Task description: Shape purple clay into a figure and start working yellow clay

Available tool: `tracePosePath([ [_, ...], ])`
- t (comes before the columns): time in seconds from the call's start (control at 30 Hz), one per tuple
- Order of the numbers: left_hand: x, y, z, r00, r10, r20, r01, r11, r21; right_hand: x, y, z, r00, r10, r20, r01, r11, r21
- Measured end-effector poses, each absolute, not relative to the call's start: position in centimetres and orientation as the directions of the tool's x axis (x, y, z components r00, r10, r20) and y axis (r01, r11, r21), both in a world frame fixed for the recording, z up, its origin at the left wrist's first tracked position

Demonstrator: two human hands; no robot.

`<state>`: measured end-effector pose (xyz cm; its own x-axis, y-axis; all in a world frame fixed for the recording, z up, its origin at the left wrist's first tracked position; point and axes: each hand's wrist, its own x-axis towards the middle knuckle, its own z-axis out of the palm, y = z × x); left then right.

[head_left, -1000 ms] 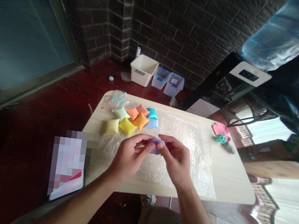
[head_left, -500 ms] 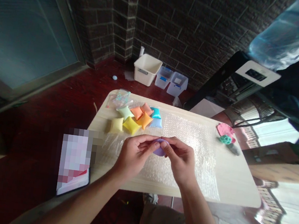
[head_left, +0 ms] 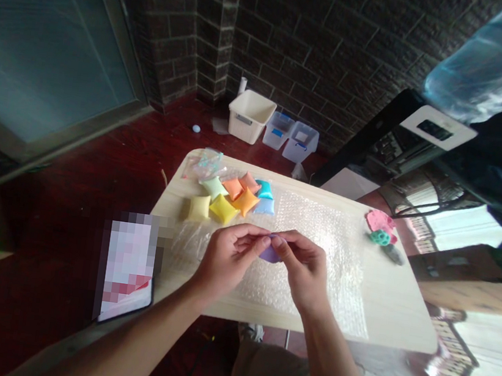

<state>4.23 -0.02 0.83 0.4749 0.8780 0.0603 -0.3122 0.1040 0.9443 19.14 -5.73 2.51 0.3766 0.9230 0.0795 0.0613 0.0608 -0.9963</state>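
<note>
My left hand and my right hand meet above the table, both closed, thumbs and fingertips pinching the same purple piece of modelling clay. It looks thin and rounded along its lower edge; its upper part is hidden behind my thumbs. Beneath my hands lies a sheet of bubble wrap. Beyond my left hand is a cluster of several small pillow-shaped packets, among them a yellow packet, an orange packet and a turquoise packet.
On the pale wooden table, a pink lump, a green lump and a grey item sit at the right. Clear plastic wrapping lies far left. A tablet-like screen stands left. Storage bins rest on the floor behind.
The whole view has shifted slightly. Both hands keep their pinch on the purple clay, with the thumbs moved a little across its top; the things on the table stay put.
</note>
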Motion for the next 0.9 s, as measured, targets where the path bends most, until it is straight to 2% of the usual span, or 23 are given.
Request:
tracePosePath([
  [0.13, 4.2, 0.0, 0.8, 0.464, 0.883, 0.067, -0.290, 0.080, 0.954, 19.1, -5.8, 2.3, 0.370, 0.926, 0.079, 0.035, 0.072, -0.997],
  [0.5, 4.3, 0.3, 0.8, 0.448, 0.894, 0.010, -0.311, 0.145, 0.939, 19.7, -5.8, 1.6, 0.432, 0.900, 0.054, -0.024, 0.071, -0.997],
  [0.67, 4.4, 0.4, 0.7, 0.434, 0.901, -0.012, -0.350, 0.181, 0.919, 20.0, -5.8, 0.9, 0.428, 0.904, 0.008, -0.114, 0.063, -0.992],
  [0.9, 4.4, 0.4, 1.0, 0.439, 0.897, -0.040, -0.363, 0.219, 0.906, 19.7, -5.7, 1.4, 0.424, 0.905, 0.049, -0.073, 0.088, -0.993],
])
